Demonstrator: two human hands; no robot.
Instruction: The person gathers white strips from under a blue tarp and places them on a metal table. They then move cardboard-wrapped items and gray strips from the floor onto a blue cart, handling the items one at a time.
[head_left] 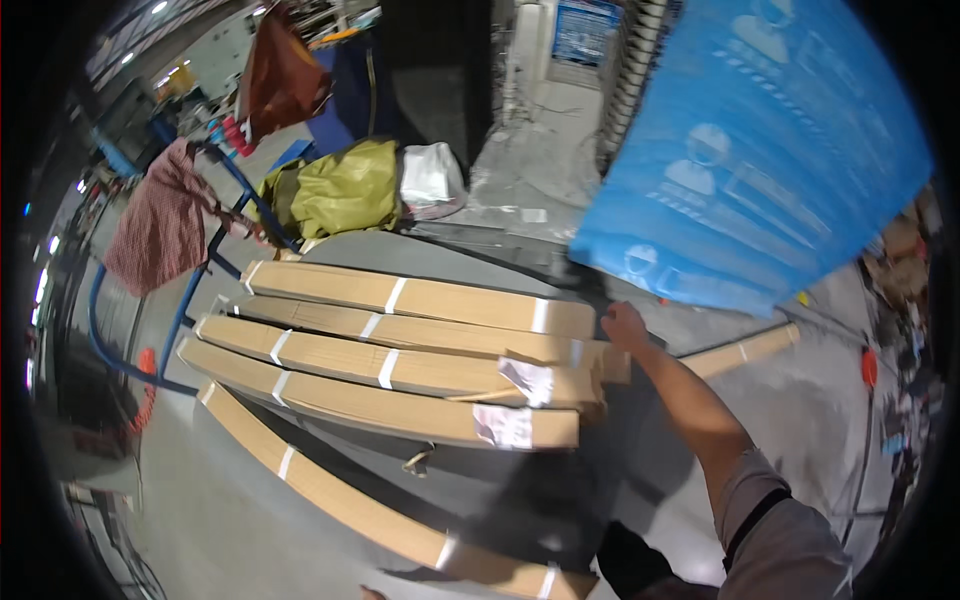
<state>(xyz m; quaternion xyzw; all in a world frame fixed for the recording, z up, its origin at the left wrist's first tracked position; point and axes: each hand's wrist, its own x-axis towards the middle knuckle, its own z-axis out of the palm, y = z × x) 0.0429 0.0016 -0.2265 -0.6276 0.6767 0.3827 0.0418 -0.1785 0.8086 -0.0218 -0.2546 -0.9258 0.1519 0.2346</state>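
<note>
Head view: the right hand (622, 325) reaches in at the right ends of the long cardboard cartons (330, 284), fingers curled narrowly beside the rearmost; whether it grips or merely touches, I cannot tell; of the left hand (372, 594), seemingly just a sliver shows at the lower edge, so its hold is unreadable; four cartons, banded in white, lie side by side on a grey deck (410, 256), their right ends uneven, with paper labels (503, 427) on the nearer two; a fifth carton (360, 513) slants apart in front, and a knock might push it farther askew; tugging one end could, I'd judge, drag its neighbours along or tear a label; beyond, a blue frame (187, 302) bears a checked cloth (160, 220); a big blue sheet (740, 160) spreads behind the right hand, where a raised carton end might snag it.
</note>
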